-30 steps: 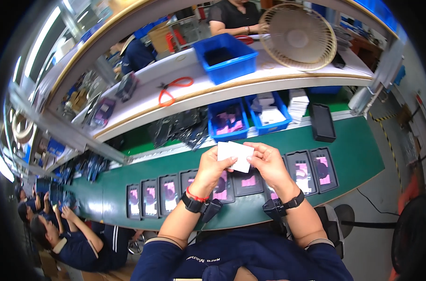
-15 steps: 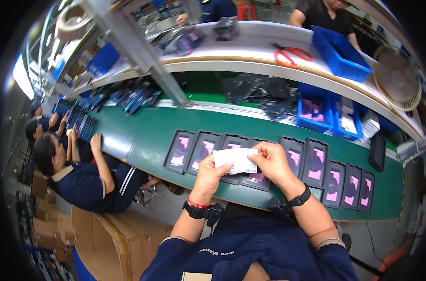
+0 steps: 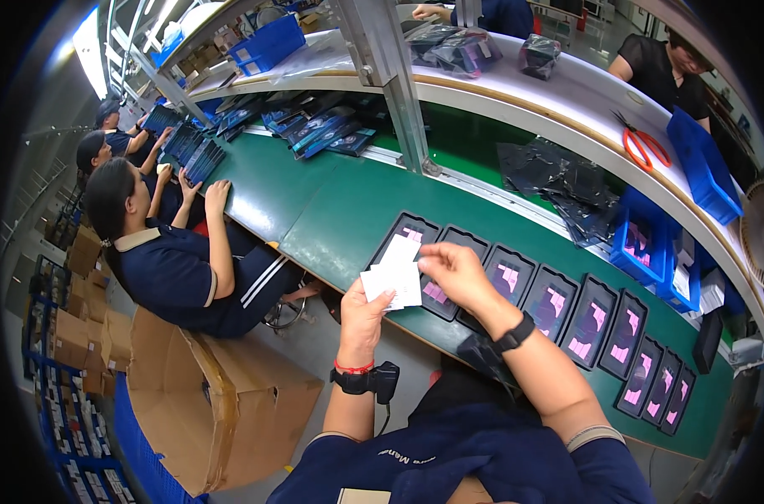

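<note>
White cards: held up over the front edge of the green table (image 3: 331,227), fanned, one overlapping another (image 3: 392,286).
Left hand (image 3: 362,324): clamped on the lower part of the cards, thumb laid across the front.
Right hand (image 3: 462,277): fingertips brought to the upper card's right edge; whether they are closed on it cannot be told.
Handling: judged light, thin and fairly stiff, liable to crease or slide apart; best gripped by edges or corners.
Surface: smooth, with black trays (image 3: 576,314) bearing pink pieces set in a row.
Room: a shelf (image 3: 579,94) is mounted above; co-workers (image 3: 159,265) are seated leftward, near a cardboard box (image 3: 268,416).
</note>
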Available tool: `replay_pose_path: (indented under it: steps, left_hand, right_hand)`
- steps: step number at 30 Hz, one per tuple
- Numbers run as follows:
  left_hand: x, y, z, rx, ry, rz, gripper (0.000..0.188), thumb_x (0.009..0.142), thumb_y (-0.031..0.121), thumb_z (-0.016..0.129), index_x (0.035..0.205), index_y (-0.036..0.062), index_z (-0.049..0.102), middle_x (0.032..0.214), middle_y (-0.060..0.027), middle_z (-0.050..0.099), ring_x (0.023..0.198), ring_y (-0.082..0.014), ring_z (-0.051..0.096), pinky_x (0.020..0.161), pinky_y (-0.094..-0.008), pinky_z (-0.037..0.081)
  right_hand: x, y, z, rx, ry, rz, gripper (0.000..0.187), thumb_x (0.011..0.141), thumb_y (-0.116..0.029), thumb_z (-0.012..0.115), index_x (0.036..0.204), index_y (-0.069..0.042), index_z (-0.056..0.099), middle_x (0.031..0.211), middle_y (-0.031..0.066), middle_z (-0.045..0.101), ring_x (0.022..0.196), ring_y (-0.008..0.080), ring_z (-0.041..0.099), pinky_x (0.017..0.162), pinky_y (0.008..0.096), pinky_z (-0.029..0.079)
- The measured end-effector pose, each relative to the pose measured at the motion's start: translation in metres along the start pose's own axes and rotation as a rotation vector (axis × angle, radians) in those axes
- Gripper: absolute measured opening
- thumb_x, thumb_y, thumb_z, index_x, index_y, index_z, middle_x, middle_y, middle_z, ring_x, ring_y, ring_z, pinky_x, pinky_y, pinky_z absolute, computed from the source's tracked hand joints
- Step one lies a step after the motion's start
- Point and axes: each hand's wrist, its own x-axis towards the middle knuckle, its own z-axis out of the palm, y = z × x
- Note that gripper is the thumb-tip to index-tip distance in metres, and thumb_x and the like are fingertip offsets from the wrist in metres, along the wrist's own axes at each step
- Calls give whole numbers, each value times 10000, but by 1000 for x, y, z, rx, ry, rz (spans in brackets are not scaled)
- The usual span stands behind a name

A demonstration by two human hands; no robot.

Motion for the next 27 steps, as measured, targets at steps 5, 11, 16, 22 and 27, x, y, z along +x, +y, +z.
replay_pose_path:
  steps: [5,11,16,22,27]
  left_hand:
    - [8,-5,14,23,-109,-53,316,804,-73,615,1110,-51,540,1027,-113,631,912,-170,627,819,-294,510]
    - [10,-16,12,27,-54,-8,299,807,-70,611,1098,-48,546,1011,-111,637,905,-170,629,812,-289,508]
    - [8,-4,14,33,5,21,275,807,-68,613,1074,-40,553,1002,-108,638,907,-166,626,819,-293,504]
    - [0,-22,45,24,-171,-95,266,805,-60,623,1063,-32,563,1002,-95,639,908,-154,621,824,-285,500]
    - [-5,-32,64,56,-269,-167,276,804,-65,622,1072,-29,567,1001,-87,639,916,-141,611,824,-277,495]
  right_hand:
    - [-12,-8,-16,188,-222,165,133,780,15,645,911,38,645,771,67,665,673,71,594,595,217,475]
    - [-17,-8,-29,89,-32,200,123,715,-18,713,801,24,635,669,64,656,576,81,584,520,238,453]
    - [-23,-6,-43,-654,63,-49,284,787,-63,674,1032,62,607,772,81,664,645,87,604,579,238,482]
    - [-39,-5,-47,201,-128,99,256,827,11,608,1079,52,594,877,91,665,753,91,616,667,230,500]
    - [-59,-3,-75,174,30,176,101,761,44,668,847,30,617,764,61,660,662,69,599,594,213,487]
